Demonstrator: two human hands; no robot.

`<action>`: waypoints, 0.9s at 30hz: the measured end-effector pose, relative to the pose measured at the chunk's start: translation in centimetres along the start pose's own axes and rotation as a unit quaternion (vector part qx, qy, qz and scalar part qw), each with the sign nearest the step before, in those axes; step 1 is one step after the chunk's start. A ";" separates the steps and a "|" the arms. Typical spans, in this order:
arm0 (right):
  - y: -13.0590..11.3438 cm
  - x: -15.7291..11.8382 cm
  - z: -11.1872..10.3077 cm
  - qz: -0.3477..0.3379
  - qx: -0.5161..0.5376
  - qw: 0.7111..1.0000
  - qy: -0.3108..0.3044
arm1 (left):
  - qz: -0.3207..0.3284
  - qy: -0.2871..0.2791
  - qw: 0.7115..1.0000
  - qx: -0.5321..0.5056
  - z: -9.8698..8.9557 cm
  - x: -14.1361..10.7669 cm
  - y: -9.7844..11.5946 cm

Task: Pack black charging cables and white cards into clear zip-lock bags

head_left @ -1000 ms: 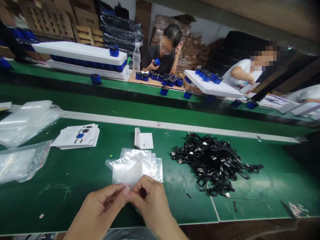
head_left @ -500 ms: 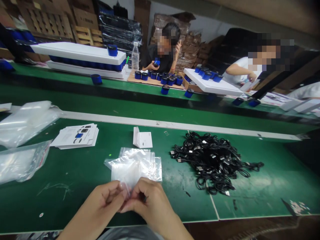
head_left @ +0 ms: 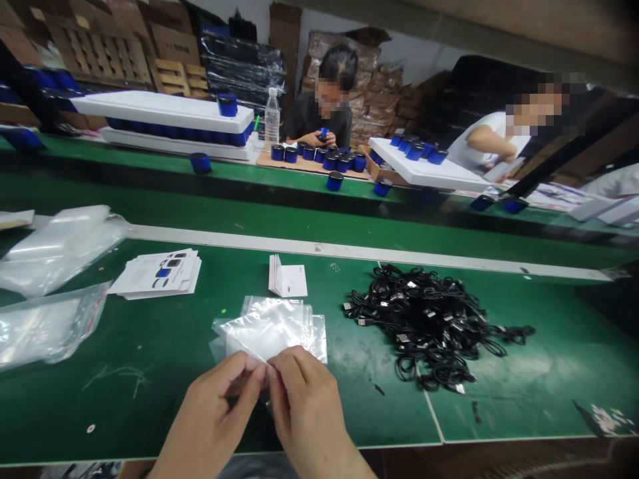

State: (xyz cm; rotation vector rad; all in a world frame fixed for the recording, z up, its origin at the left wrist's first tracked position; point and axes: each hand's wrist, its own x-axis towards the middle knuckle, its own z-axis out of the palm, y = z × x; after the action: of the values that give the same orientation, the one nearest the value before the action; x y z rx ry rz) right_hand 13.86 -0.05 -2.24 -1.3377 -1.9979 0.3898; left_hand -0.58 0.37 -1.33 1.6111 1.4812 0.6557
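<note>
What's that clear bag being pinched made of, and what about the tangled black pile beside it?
The clear bag looks like thin plastic film, perhaps polyethylene: glossy, crinkled, see-through. The tangled cables seem rubbery, matte black and looped softly, with small shiny metal plug ends; the exact plastic can't be told.

1. No word, brand or number can be read anywhere in this view.
2. The stack of printed cards (head_left: 154,274) on the table (head_left: 124,406) carries small pictures and lines of print, all too small to read.
3. The folded white card (head_left: 288,278) has a faint dark line of print, too blurred to read.
4. The label on the water bottle (head_left: 272,118) is too small to read.
5. The cardboard cartons (head_left: 170,46) show dark marks that cannot be made out.
6. The clear plastic bag (head_left: 269,332) shows no readable print.
</note>
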 end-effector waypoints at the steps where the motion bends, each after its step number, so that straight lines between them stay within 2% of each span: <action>1: 0.1 0.1 -0.1 -0.011 -0.033 0.999 -0.023 | 0.016 0.007 1.000 0.012 0.0 -0.1 0.0; 3: 0.2 0.2 -0.3 -0.038 -0.077 0.994 -0.069 | 0.064 0.042 0.995 0.063 0.0 -0.1 0.1; 5: 0.2 0.3 -0.4 -0.062 -0.092 0.990 -0.083 | 0.121 0.092 0.979 0.133 -0.1 -0.2 0.2; 8: 0.1 0.2 -0.2 -0.066 -0.094 0.993 -0.019 | 0.167 0.160 0.947 0.222 -0.1 -0.2 0.1; 10: 0.1 0.2 0.0 -0.037 -0.085 0.995 0.027 | 0.171 0.185 0.934 0.252 -0.2 -0.1 0.0; 12: 0.2 0.3 0.2 -0.006 -0.081 0.996 0.044 | 0.165 0.199 0.929 0.263 -0.4 0.0 -0.3; 14: 0.3 0.4 0.2 0.011 -0.094 0.995 0.023 | 0.144 0.195 0.937 0.252 -0.7 0.0 -0.5; 17: 0.4 1.0 -0.3 0.009 -0.124 0.990 -0.068 | 0.066 0.152 0.966 0.198 -1.4 0.1 -0.8; 20: 0.7 3.0 -1.4 0.044 -0.051 0.986 -0.154 | -0.026 0.101 0.988 0.116 -1.8 0.4 -1.1; 22: 1.2 5.3 -2.1 0.113 0.037 0.983 -0.143 | -0.053 0.085 0.992 0.075 -1.7 0.7 -1.5; 25: 2.9 9.4 -2.0 0.217 0.110 0.967 -0.070 | -0.051 0.075 0.995 0.046 -1.2 1.0 -1.8; 27: 4.4 11.7 -1.1 0.245 0.130 0.958 -0.081 | -0.049 0.076 0.995 0.031 -0.9 1.1 -1.9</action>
State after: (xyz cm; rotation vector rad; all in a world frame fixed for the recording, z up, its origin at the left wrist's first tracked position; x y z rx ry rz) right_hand 14.94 12.14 0.38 -1.6591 -1.6449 0.9818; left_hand -2.17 1.53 -2.65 1.5533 1.6958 0.6960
